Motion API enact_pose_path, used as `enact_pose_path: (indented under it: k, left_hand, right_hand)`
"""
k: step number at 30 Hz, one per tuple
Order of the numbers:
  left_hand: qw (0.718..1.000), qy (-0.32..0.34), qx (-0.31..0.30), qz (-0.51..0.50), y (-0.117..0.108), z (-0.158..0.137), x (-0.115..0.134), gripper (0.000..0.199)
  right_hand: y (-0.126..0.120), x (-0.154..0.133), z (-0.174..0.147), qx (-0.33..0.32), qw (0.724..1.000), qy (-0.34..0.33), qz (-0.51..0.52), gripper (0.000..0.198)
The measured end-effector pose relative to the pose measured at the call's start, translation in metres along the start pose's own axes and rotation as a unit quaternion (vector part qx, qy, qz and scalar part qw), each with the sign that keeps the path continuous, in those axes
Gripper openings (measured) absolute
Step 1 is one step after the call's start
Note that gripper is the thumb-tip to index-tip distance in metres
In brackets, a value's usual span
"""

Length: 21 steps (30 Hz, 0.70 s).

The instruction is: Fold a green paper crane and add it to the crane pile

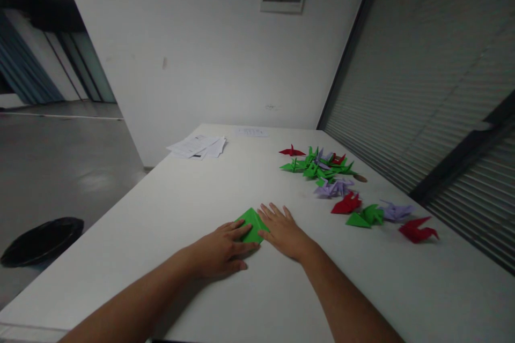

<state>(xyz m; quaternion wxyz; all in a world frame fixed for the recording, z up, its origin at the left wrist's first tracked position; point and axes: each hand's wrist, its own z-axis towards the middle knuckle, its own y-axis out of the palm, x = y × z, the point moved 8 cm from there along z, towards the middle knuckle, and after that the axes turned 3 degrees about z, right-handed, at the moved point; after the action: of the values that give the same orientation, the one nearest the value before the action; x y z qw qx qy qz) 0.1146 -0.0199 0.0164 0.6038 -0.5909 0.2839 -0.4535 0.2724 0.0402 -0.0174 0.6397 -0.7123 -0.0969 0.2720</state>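
Observation:
A folded green paper (251, 221) lies flat on the white table (193, 198), one corner pointing away from me. My left hand (225, 251) rests on its left and near side, fingers spread and stretched out over the paper. From the right, my right hand (285, 231) lies flat with its fingers apart, the thumb and fingertips touching the paper's right edge. Parts of the left and near edges are covered by my fingers.
Folded paper cranes in green, red and purple lie in a heap (317, 166) at the back right; a red crane (417, 230) is nearest. Printed sheets (197, 146) lie at the back left. A black-lined bin (42, 241) stands left of the table. Window blinds (426, 91) border the right.

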Motion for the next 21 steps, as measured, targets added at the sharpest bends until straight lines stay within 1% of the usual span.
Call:
enact_pose_path:
  k: [3, 6, 8, 10, 12, 15, 21]
  left_hand:
    - [1.000, 0.000, -0.004, -0.006, -0.003, -0.001, -0.002, 0.058]
    - [1.000, -0.005, -0.001, -0.003, -0.002, -0.001, -0.004, 0.056]
    - [1.000, -0.004, 0.009, -0.004, -0.001, 0.000, -0.004, 0.056]
    - [1.000, -0.008, 0.020, -0.006, -0.001, 0.000, -0.005, 0.055]
    - [1.000, -0.018, 0.022, -0.006, 0.000, -0.001, -0.006, 0.054]
    - [1.000, -0.027, 0.014, -0.004, 0.002, 0.000, -0.006, 0.054]
    - [0.999, -0.036, 0.005, 0.005, 0.005, 0.002, -0.007, 0.054]
  right_hand:
    - [-0.005, 0.009, 0.000, 0.037, 0.998, 0.022, 0.043, 0.056]
    - [-0.017, 0.009, 0.000, 0.112, 0.989, 0.009, 0.101, 0.046]
    - [-0.026, 0.007, -0.001, 0.159, 0.980, 0.010, 0.121, 0.035]
    - [-0.031, 0.006, -0.002, 0.185, 0.975, 0.023, 0.121, 0.022]
    - [-0.033, 0.006, -0.002, 0.194, 0.973, 0.037, 0.118, 0.011]
    - [-0.033, 0.005, -0.001, 0.187, 0.973, 0.049, 0.128, 0.004]
    - [-0.033, 0.003, -0.001, 0.184, 0.968, 0.041, 0.168, 0.016]
